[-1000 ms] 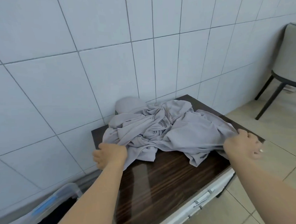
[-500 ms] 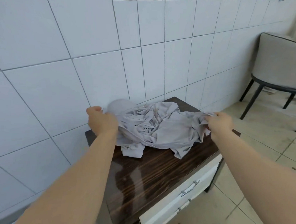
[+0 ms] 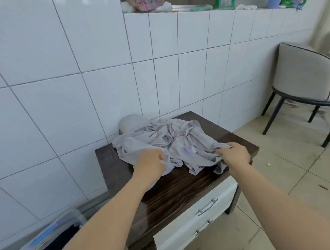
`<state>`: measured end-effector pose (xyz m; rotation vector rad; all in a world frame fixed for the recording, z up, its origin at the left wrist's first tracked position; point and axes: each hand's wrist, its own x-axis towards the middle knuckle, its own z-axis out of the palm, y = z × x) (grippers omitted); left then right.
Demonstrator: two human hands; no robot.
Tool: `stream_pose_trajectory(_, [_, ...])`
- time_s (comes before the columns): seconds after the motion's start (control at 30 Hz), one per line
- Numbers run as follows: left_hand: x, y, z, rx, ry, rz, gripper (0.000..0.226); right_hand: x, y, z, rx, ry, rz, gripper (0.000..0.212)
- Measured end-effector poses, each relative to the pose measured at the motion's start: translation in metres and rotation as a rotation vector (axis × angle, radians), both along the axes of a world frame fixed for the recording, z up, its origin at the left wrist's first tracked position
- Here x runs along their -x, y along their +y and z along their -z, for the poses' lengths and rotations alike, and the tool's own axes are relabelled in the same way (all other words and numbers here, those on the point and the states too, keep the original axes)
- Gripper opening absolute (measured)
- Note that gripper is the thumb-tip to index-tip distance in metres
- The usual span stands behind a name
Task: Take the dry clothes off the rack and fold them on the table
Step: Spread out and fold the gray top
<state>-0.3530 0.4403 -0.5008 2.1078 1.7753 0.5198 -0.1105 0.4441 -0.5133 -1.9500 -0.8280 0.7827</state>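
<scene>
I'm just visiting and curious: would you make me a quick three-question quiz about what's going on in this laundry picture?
1. True or false: the grey garment is already folded flat.
2. What does the left hand grip?
A. a drawer handle
B. the grey garment
C. the chair
3. Fill in: the garment lies on a dark wooden ____.

Key
1. False: it is crumpled in a heap.
2. B; the right hand grips it too.
3. table, beside the tiled wall, with the chair off to the right.
</scene>
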Motion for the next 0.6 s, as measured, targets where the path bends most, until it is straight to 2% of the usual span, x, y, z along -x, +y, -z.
stream_pose_trajectory(0.07, [0.001,-0.003,0.011,0.057,-0.225,-0.131,0.011,-0.009,-0.004,0.001,-0.004,0.269,0.102,0.021])
stream_pose_trajectory(0.13, [0.003,-0.002,0.005,0.086,-0.435,-0.275,0.013,-0.012,-0.003,-0.01,-0.11,0.504,0.179,0.032])
stream_pose_trajectory(0.17, [0.006,-0.001,-0.003,0.066,-0.501,-0.344,0.017,-0.009,-0.003,-0.021,-0.196,0.496,0.179,0.039])
stream_pose_trajectory(0.23, [0.013,-0.001,-0.024,-0.102,-0.495,-0.438,0.021,0.006,-0.006,-0.052,-0.4,0.352,0.085,0.052])
stream_pose_trajectory(0.3, [0.02,-0.004,-0.048,-0.397,-0.483,-0.516,0.013,0.028,-0.016,-0.083,-0.593,0.201,-0.187,0.061])
stream_pose_trajectory(0.37, [0.025,-0.008,-0.065,-0.655,-0.498,-0.538,0.012,0.051,-0.03,-0.093,-0.617,-0.015,-0.598,0.057])
stream_pose_trajectory(0.43, [0.03,-0.011,-0.071,-0.738,-0.455,-0.483,0.011,0.071,-0.039,-0.076,-0.395,-0.449,-0.998,0.054])
stream_pose_trajectory(0.5, [0.033,-0.018,-0.059,-0.651,-0.357,-0.399,0.01,0.082,-0.042,-0.046,0.007,-0.869,-1.264,0.055])
stream_pose_trajectory(0.53, [0.033,-0.024,-0.047,-0.57,-0.337,-0.36,0.008,0.084,-0.046,-0.035,0.189,-0.959,-1.331,0.05])
stream_pose_trajectory(0.6, [0.036,-0.039,-0.014,-0.383,-0.334,-0.294,0.012,0.086,-0.054,-0.021,0.398,-0.905,-1.358,0.042])
